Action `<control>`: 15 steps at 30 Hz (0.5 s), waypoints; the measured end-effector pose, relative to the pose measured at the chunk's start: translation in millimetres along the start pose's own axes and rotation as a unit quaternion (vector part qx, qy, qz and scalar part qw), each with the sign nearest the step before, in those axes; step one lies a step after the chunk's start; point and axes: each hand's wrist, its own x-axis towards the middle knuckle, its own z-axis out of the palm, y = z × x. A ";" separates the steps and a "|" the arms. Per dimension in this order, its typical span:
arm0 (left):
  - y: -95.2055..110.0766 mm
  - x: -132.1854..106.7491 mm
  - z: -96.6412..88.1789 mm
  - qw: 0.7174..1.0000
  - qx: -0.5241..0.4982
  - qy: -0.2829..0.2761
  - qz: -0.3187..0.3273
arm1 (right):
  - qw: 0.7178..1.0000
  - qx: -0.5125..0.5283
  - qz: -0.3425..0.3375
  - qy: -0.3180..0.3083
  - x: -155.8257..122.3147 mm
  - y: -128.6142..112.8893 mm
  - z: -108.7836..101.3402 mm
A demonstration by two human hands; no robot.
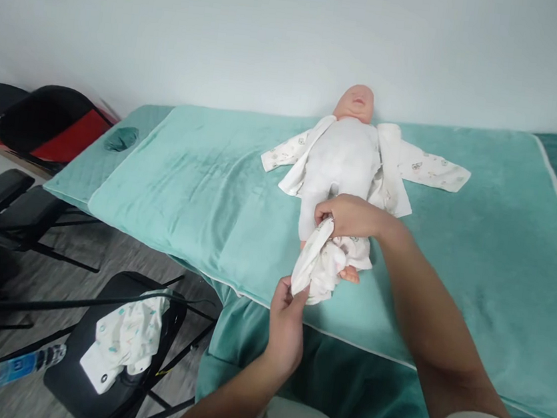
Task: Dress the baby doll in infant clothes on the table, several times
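A baby doll [339,155] with a white cloth body lies on its back, head toward the wall. Its arms are in the sleeves of a white printed baby shirt [431,167], which is spread open at the front. Bunched white printed baby pants [324,271] lie at the doll's lower legs, and one bare foot [350,274] pokes out beside them. My right hand [351,216], over the doll's legs, pinches the upper edge of the pants. Lower down, my left hand [287,321] grips their near edge between thumb and fingers. The doll's other foot is hidden.
A green padded bed [197,173] with a face hole runs along the white wall. On a black stool [75,360] at lower left lies another printed cloth [131,333]. A water bottle [3,372] and black-and-red chairs [51,123] are on the left.
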 end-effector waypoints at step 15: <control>28.0 64.8 -8.1 0.988 0.137 -0.063 0.021 | 0.993 -0.081 0.043 0.074 -2.9 6.6 18.1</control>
